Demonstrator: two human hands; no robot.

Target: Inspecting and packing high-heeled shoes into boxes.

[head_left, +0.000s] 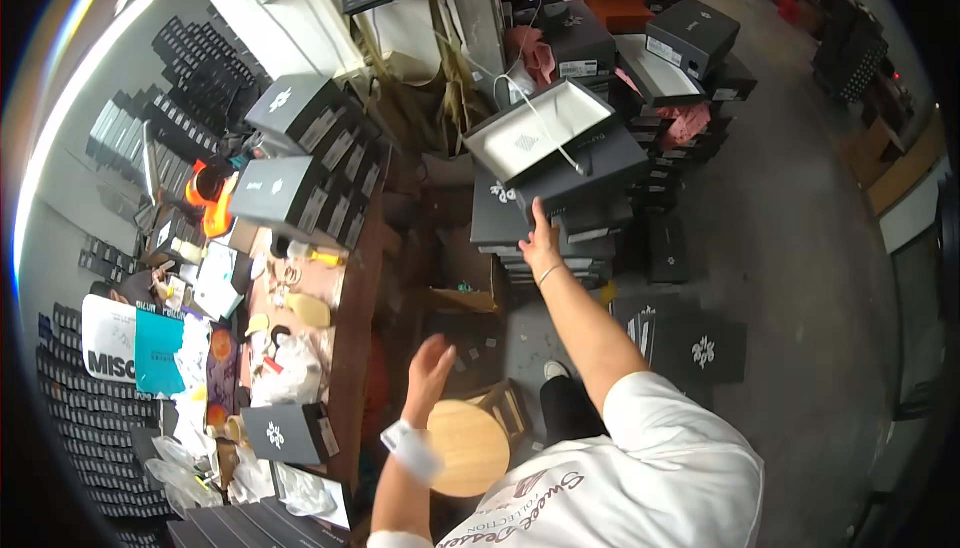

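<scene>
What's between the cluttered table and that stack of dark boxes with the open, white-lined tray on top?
In the head view, an open brown cardboard carton sits between the table and the stack.

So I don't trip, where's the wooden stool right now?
In the head view, the wooden stool is at lower centre, between your left forearm and dark trouser leg.
</scene>
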